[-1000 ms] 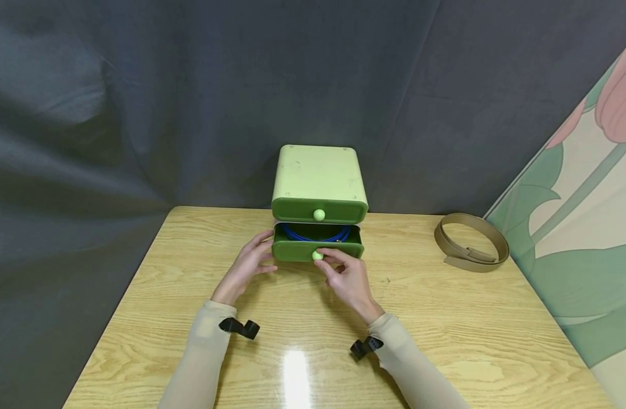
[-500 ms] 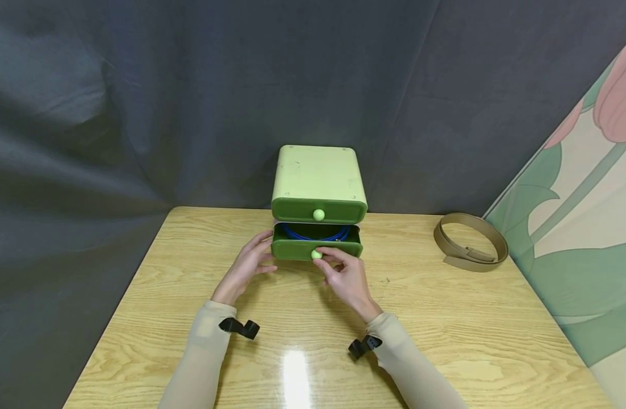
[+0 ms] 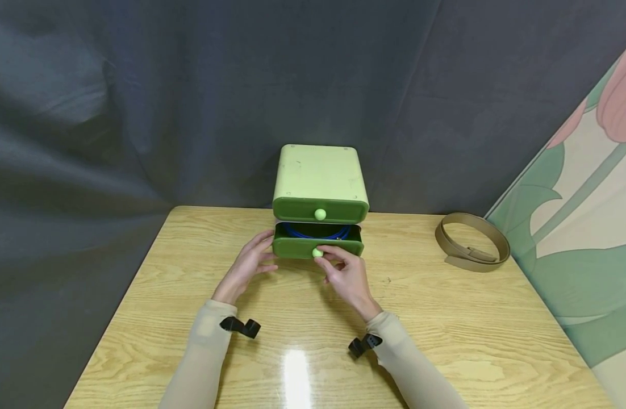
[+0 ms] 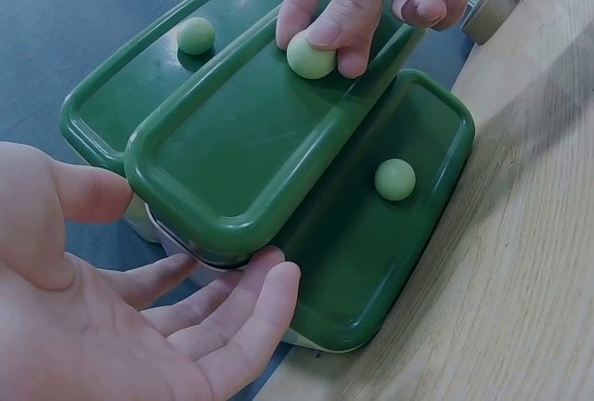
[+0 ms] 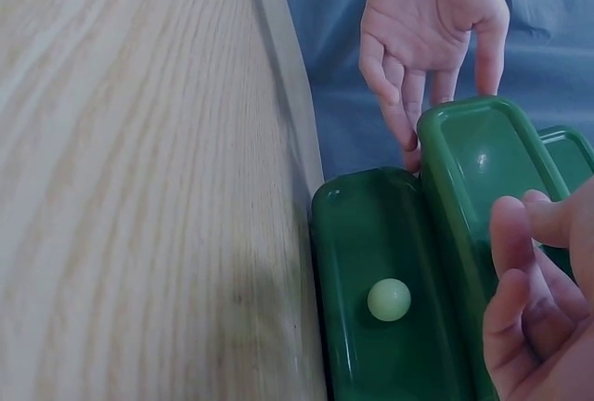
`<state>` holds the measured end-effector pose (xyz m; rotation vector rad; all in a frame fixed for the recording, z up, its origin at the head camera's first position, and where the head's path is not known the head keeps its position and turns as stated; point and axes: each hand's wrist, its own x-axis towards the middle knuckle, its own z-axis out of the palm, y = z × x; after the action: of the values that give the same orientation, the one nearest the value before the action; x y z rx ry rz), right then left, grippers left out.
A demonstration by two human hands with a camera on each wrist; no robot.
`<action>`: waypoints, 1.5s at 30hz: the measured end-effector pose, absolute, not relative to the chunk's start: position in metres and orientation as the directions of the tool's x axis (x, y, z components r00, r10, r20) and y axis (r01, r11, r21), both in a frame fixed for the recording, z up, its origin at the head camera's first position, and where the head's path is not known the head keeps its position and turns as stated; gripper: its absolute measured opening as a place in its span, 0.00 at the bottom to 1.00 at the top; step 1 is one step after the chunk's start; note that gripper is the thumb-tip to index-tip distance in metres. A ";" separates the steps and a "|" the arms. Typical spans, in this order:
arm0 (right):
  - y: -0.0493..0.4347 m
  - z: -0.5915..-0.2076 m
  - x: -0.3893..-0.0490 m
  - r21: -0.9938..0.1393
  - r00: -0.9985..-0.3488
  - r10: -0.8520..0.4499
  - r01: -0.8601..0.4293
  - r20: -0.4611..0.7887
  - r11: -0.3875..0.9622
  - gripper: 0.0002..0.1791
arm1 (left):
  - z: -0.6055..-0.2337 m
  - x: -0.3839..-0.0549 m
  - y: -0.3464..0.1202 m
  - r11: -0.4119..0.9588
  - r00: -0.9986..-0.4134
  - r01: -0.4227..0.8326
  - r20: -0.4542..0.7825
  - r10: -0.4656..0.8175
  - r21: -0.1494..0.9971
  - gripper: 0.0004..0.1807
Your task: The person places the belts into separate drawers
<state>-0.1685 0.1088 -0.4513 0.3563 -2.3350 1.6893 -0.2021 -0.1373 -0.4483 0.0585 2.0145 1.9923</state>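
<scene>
A pale green drawer cabinet (image 3: 320, 170) with dark green fronts stands at the back of the table. Its middle drawer (image 3: 292, 248) is partly pulled out, and a coiled blue cable (image 3: 300, 233) lies inside. My right hand (image 3: 350, 279) pinches that drawer's round knob (image 4: 311, 56) between thumb and fingers; in the right wrist view the fingers hide this knob. At the drawer's left end is my left hand (image 3: 246, 265), fingers extended, fingertips right at the side and underside of the drawer in the left wrist view. The top drawer (image 3: 292, 209) and bottom drawer (image 4: 390, 225) sit farther back.
A rolled tan belt (image 3: 471, 258) lies on the wooden table (image 3: 420, 341) at the right. Behind the cabinet hangs a dark grey curtain (image 3: 231, 102). A flower-patterned cloth (image 3: 589, 238) borders the table's right side.
The middle drawer has slid slightly inward, with my right hand still holding its knob. My left hand has stayed almost in place.
</scene>
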 end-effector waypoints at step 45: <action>0.104 -0.441 -0.171 -0.899 -0.943 -0.025 -0.325 0.333 0.293 0.14 | -0.449 -0.203 -0.139 0.031 -0.950 -0.160 -0.163 0.268 0.987 0.32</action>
<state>-0.1710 0.1037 -0.4411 0.3203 -2.3081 1.6992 -0.2029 -0.1387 -0.4493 0.1098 2.0103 1.9919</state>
